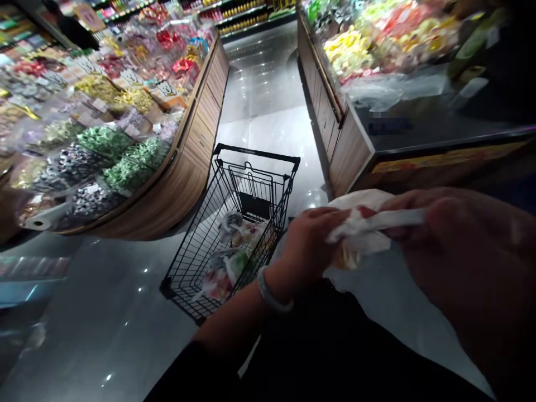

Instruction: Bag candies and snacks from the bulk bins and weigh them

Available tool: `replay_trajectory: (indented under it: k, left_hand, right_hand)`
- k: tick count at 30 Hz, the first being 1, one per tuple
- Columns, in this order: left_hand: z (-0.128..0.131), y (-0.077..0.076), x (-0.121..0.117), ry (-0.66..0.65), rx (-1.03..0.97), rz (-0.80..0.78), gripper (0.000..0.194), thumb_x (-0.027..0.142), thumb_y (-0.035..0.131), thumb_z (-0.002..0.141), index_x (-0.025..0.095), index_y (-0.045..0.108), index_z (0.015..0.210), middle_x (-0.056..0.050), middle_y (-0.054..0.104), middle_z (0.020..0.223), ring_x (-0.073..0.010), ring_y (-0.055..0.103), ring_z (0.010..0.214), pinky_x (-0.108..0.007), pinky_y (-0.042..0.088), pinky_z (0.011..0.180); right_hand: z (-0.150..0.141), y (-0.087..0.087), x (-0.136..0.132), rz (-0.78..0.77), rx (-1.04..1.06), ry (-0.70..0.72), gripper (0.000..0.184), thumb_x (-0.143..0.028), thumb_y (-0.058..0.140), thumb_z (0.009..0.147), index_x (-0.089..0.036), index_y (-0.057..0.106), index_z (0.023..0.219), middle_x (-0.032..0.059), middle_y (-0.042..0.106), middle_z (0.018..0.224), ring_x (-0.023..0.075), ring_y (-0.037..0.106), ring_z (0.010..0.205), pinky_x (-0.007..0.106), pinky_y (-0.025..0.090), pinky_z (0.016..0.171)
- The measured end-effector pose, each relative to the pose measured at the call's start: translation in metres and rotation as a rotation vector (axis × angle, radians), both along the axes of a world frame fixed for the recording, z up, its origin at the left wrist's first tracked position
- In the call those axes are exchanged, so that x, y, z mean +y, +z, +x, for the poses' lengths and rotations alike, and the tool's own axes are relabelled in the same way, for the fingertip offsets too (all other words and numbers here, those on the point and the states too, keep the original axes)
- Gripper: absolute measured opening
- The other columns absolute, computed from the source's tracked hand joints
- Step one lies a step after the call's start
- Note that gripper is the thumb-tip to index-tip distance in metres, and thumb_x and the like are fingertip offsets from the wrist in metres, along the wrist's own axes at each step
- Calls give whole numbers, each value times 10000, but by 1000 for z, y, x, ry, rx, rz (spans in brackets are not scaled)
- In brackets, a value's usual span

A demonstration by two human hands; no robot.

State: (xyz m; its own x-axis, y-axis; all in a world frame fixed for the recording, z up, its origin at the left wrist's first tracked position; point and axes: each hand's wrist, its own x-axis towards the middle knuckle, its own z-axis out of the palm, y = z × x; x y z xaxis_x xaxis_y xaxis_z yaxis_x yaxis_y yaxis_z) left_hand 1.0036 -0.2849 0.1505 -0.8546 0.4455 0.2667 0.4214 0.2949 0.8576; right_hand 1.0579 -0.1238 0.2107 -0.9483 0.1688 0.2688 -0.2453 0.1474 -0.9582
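Observation:
In front of my body, my left hand (307, 243), with a pale bracelet (271, 293) at the wrist, is closed on the gathered side of a translucent plastic bag (368, 237). Opposite it, my right hand (450, 245) pinches a stretched, twisted strip of the same bag. Something yellowish shows low in the bag, too blurred to name. Left of my hands stands a black wire shopping cart (251, 149), with several filled plastic bags (237, 259) lying in it.
A curved wooden display (192, 151) on the left carries heaps of wrapped goods, with a plastic bag roll (46, 216) at its corner. On the right, a dark counter (419, 128) adjoins another produce-like display (352, 47). A tiled aisle (263, 95) runs between them. A person (77, 30) stands far left.

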Motion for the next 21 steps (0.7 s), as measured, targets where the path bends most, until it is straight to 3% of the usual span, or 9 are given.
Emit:
replay_trajectory:
  k: [1, 4, 7, 11, 14, 16, 21]
  left_hand:
    - [-10, -2, -12, 52, -40, 17, 132, 172, 652, 841, 226, 717, 942, -55, 741, 988, -186, 664, 918, -319, 516, 821]
    - [-38, 0, -54, 276, -109, 74, 132, 142, 606, 819, 203, 717, 784, 7, 683, 717, -128, 613, 672, -236, 466, 593]
    - [-54, 5, -112, 490, -65, 6, 117, 125, 590, 758, 181, 677, 705, 44, 607, 604, -106, 551, 580, -201, 402, 502]
    - [-64, -6, -204, 676, -27, -180, 147, 147, 604, 730, 174, 692, 844, 28, 688, 759, -141, 604, 722, -214, 475, 611]
    - [-71, -35, -268, 763, -240, -164, 183, 117, 658, 656, 170, 688, 829, 59, 680, 748, -117, 582, 734, -188, 458, 641]
    - [-78, -59, -303, 800, -326, -161, 153, 148, 640, 684, 168, 680, 831, 71, 654, 693, -103, 568, 708, -187, 452, 644]
    - [-90, -127, -365, 780, -580, -196, 248, 276, 713, 640, 152, 675, 851, 38, 662, 649, -152, 596, 657, -246, 482, 613]
  right_hand:
    - [-8, 0, -10, -24, -18, 67, 200, -329, 547, 969, -287, 729, 901, 28, 729, 920, 225, 707, 842, 378, 587, 724]
    - [-32, -5, -29, -119, -3, 241, 206, -337, 548, 971, -295, 746, 930, 17, 727, 1045, 238, 674, 1064, 414, 554, 943]
    - [-45, -24, -26, -155, -26, 216, 233, -365, 535, 976, -287, 727, 1083, 62, 688, 1182, 263, 628, 1160, 460, 497, 1032]
    - [-37, -72, 10, 3, -267, 96, 245, -406, 611, 919, -294, 733, 1100, 112, 705, 1105, 263, 681, 1010, 455, 539, 937]
    - [-23, -114, 43, -32, -462, -29, 260, -460, 658, 867, -308, 759, 1052, 165, 706, 1044, 284, 682, 946, 488, 532, 896]
    - [-16, -140, 61, -71, -569, -102, 262, -494, 708, 805, -316, 777, 984, 198, 687, 1092, 294, 674, 912, 521, 515, 883]
    - [-11, -185, 81, -85, -773, -195, 299, -564, 717, 750, -339, 782, 936, 228, 650, 1196, 321, 674, 912, 564, 494, 897]
